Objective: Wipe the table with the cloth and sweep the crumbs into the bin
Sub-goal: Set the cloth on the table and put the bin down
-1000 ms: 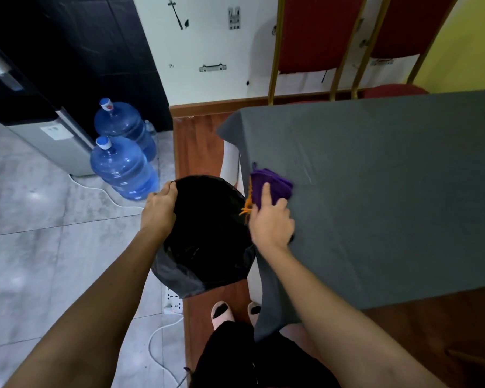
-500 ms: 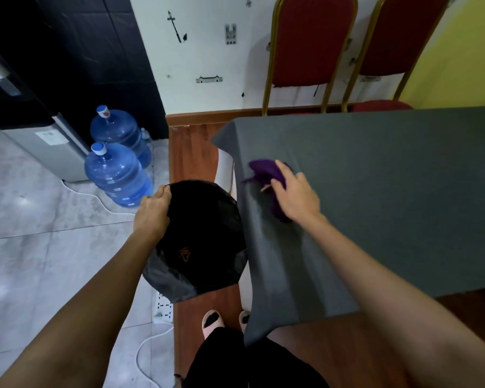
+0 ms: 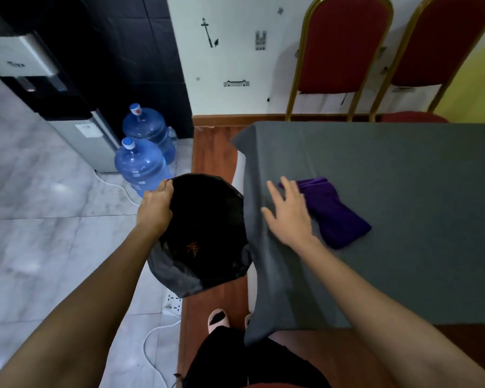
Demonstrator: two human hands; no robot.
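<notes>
A folded purple cloth [image 3: 336,214] lies on the grey tablecloth of the table [image 3: 403,177], near its left edge. My right hand [image 3: 287,212] hovers just left of the cloth, fingers spread, holding nothing. My left hand [image 3: 156,207] grips the far-left rim of the bin [image 3: 207,219], a round bin lined with a black bag, held beside the table's left edge. Some orange crumbs [image 3: 193,248] lie at the bottom of the bin.
Two blue water jugs [image 3: 142,163] and a water dispenser [image 3: 39,79] stand on the tiled floor at the left. Two red chairs [image 3: 345,46] stand behind the table. A power strip [image 3: 174,301] and white cable lie on the floor near my feet.
My right hand has let go of the purple cloth and opened; the cloth now rests farther right on the table. The orange crumbs have dropped into the bin. My left hand still holds the bin.
</notes>
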